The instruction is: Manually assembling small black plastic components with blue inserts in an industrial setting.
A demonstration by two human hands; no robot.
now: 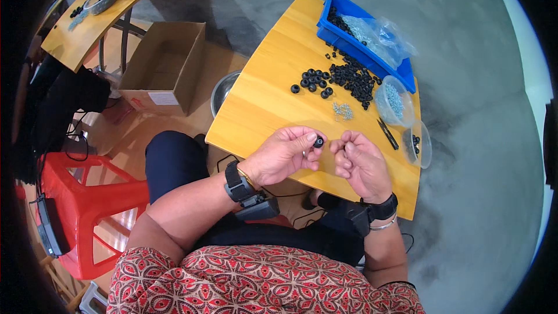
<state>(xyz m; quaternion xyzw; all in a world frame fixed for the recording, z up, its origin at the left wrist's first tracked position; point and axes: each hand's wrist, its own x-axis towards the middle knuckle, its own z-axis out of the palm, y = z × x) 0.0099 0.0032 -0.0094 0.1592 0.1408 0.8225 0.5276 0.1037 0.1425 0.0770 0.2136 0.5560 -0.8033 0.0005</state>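
Over the table's near edge, my left hand (285,154) pinches a small round black knob (318,142) between thumb and forefinger, its ring-shaped hole facing up. Just to its right, my right hand (363,160) has thumb and fingertips pressed together; whatever is between them is too small or hidden to name. Beyond the hands lie several round black knobs (312,83), a heap of small black pieces (354,81) and a little pile of shiny metal bits (343,111). A dark, slim tool like tweezers (387,134) rests right of them.
A blue bin (365,48) with black pieces and a plastic bag (378,38) stands at the table's far right. Two clear tubs (381,110) (427,154) sit by the right edge. Left are a cardboard box (154,75), a metal bowl (220,94), a red stool (75,192) and another table (125,6).
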